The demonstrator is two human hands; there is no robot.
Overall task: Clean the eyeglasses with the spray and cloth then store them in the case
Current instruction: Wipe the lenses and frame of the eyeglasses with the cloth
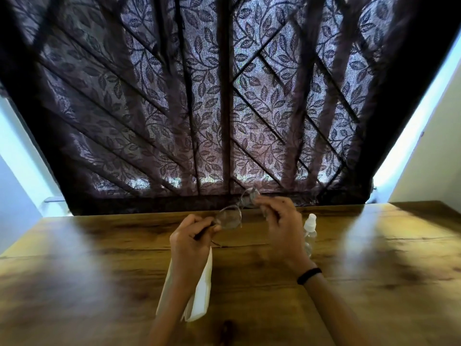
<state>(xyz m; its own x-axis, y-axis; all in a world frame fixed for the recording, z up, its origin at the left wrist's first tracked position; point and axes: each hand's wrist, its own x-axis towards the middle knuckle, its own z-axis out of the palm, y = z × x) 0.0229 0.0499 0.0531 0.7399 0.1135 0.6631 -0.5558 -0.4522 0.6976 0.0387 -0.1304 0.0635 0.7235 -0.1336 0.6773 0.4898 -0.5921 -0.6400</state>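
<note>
I hold thin-framed eyeglasses (230,216) up above the wooden table (99,270), tilted with their right side higher. My left hand (190,239) pinches the lower left end of the frame. My right hand (277,226) grips the upper right end near the lens. A clear spray bottle (310,232) with a white cap stands just right of my right hand, partly hidden by it. A white folded cloth (202,293) lies on the table under my left forearm. No case is in view.
A dark leaf-patterned curtain (224,108) hangs over a barred window right behind the table's far edge. White walls flank it on both sides. A black band sits on my right wrist (308,275).
</note>
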